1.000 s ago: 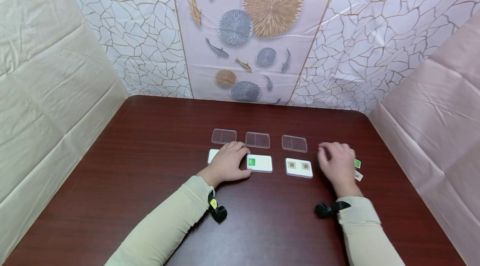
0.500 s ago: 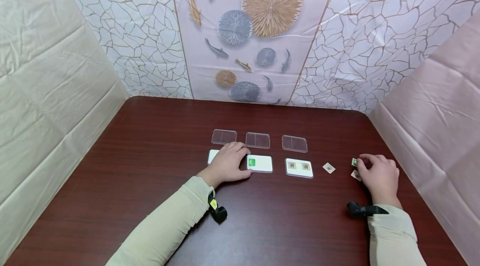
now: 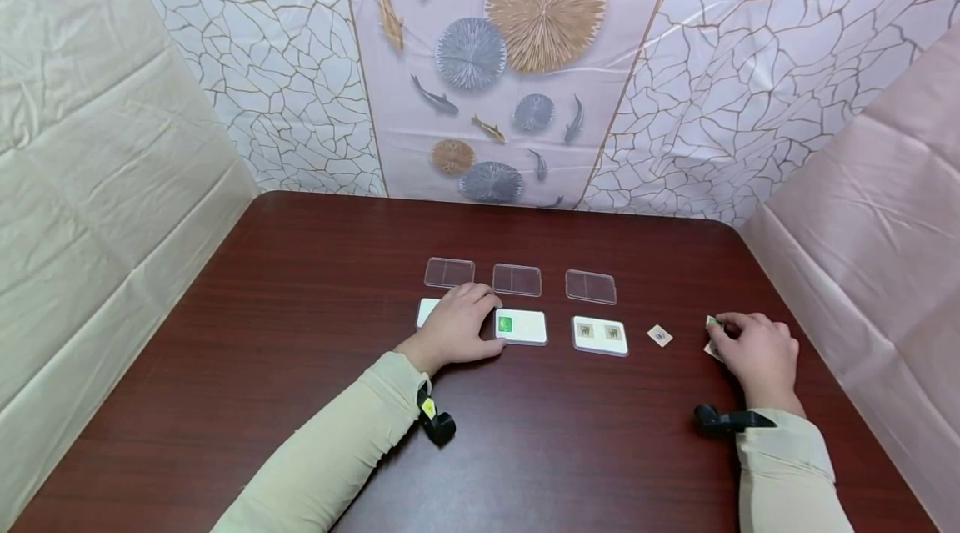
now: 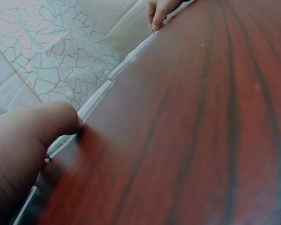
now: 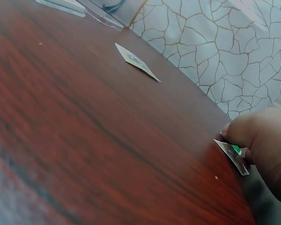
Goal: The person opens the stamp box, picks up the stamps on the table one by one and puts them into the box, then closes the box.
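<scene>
My left hand (image 3: 454, 328) lies over the left end of the middle clear plastic case (image 3: 531, 328), its thumb and fingers gripping opposite edges. A white insert fills this case, with a green stamp (image 3: 506, 324) at its left. On the far right my right hand (image 3: 759, 354) pinches a second green stamp (image 5: 236, 149) by thumb and finger, mostly covered by them. Just beside those fingertips lies a beige stamp (image 5: 232, 157), partly hidden in the head view. Another beige stamp (image 3: 660, 336) lies flat between this hand and the right-hand case (image 3: 600, 336).
Three clear lids (image 3: 450, 272) lie in a row behind the cases. A third white-filled case (image 3: 426, 310) shows partly past my left hand. The right-hand case holds two brownish stamps. Cloth walls surround the back and sides of the dark wooden table (image 3: 300, 283).
My right hand has moved right, leaving a beige stamp lying near the right-hand case. Its fingers have since taken hold of the loose green stamp. The left hand has stayed put.
</scene>
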The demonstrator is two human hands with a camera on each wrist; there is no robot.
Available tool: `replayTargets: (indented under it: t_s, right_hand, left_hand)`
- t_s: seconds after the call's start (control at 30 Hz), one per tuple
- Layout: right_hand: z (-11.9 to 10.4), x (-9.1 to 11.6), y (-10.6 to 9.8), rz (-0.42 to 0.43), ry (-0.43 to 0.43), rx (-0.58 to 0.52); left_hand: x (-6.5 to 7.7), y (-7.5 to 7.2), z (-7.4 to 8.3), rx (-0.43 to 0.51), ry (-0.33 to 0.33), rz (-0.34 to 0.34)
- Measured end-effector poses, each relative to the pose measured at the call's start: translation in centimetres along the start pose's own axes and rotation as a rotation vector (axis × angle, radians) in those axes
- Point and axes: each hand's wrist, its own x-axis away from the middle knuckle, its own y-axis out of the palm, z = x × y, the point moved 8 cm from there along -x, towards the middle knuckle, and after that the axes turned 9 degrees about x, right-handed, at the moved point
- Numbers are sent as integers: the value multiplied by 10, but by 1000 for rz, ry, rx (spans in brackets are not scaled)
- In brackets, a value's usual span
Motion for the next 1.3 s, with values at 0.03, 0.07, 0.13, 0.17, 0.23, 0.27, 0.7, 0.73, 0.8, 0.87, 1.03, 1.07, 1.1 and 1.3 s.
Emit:
replayTargets:
  t_s: [0.03,0.07,0.13,0.17,0.23,0.27,0.7,0.73,0.8,0.87,1.03,1.07,1.1,1.3]
  right_hand:
    - [0,0,0,1,0,0]
    - [0,0,-1,2,-2,1]
    - [-1,0,-2,8,-7,4]
    - [-1,0,-2,10,-8,3]
    - [-1,0,-3,13,-9,-6]
    - [-1,0,-3,14,-8,-15]
    - [1,-1,-9,76,106,-190]
    - [0,-1,-11,90,123,-211]
    - [-6,0,-14,132,155,-269]
    - [-13,1,-15,180,183,-333]
    - [-43,1,-10,248,163,-476]
    - [-51,1,-8,255,144,-494]
    - [-60,2,-7,256,121,-513]
    - [-117,5,-1,245,-24,-588]
  left_hand:
    - [0,0,0,1,1,1]
    - [0,0,1,1,1,0]
    - [0,-1,1,1,2,-1]
    - [0,-1,1,-1,1,-1]
    - [0,-1,2,-1,5,4]
    - [0,-1,2,-1,6,5]
    - [-1,-3,3,3,11,15]
    - [-1,-2,3,2,11,14]
    - [0,-2,3,2,10,14]
    - [0,-1,2,-1,7,9]
    - [1,1,0,-11,1,-4]
    - [1,1,0,-11,3,-2]
    - [1,1,0,-11,4,-2]
    - [0,0,0,0,7,0]
